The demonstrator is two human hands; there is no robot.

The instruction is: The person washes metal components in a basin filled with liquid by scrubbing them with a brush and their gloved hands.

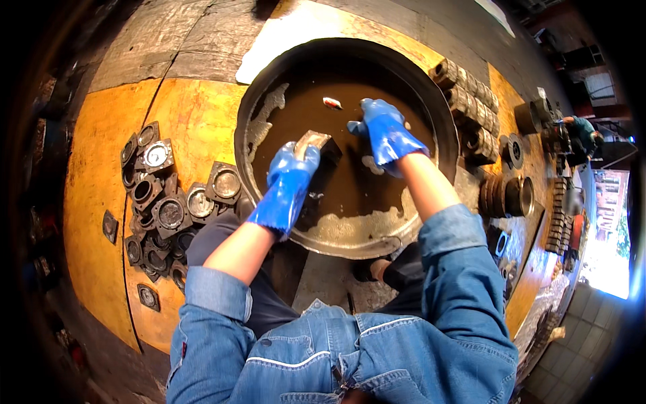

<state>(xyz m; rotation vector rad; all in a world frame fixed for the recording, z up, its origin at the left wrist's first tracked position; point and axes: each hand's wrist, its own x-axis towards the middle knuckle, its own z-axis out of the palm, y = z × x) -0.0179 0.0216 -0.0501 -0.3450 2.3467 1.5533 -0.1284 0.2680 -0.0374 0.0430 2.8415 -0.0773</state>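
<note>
A wide round dark-rimmed basin (449, 124) of brown liquid, with foam along its edges, stands between my knees. My left hand (295, 165), in a blue rubber glove, is closed around a squarish metal part (315, 139) just above the liquid. Its lower side is dark and partly in shadow. My right hand (382, 124), gloved the same way, hovers over the right half of the basin. Its thumb stands apart from the fingers, and nothing shows in it. A small red and white object (332, 103) sits at the liquid's surface beyond both hands.
Left of the basin lies a heap of square metal parts with round openings (169, 212). Rows of stacked metal parts (471, 101) line the right side, with metal rings (508, 195) nearer me. Another person (582, 138) is at the far right.
</note>
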